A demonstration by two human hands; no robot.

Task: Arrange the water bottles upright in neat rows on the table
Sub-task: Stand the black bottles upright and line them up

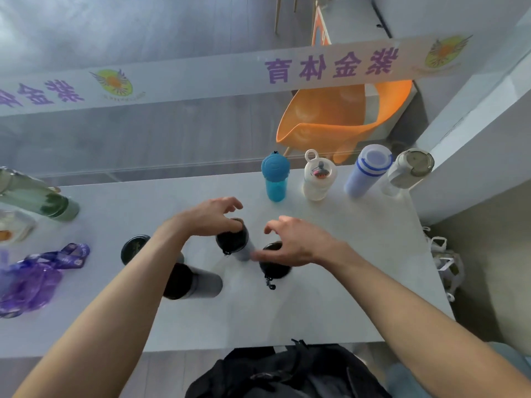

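Indoors, white table (330, 297), orange chair (339, 116), grey floor (143, 30)

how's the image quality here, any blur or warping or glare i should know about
Head view: wide-angle warping leans the far-row bottles outward, such as the blue-striped bottle; the right hand has smeared fingers from motion blur, and the left hand is only slightly soft; the green bottles at the left edge are stretched and blurry; lighting is soft and even, shadows on the table are faint, with no harsh glare.
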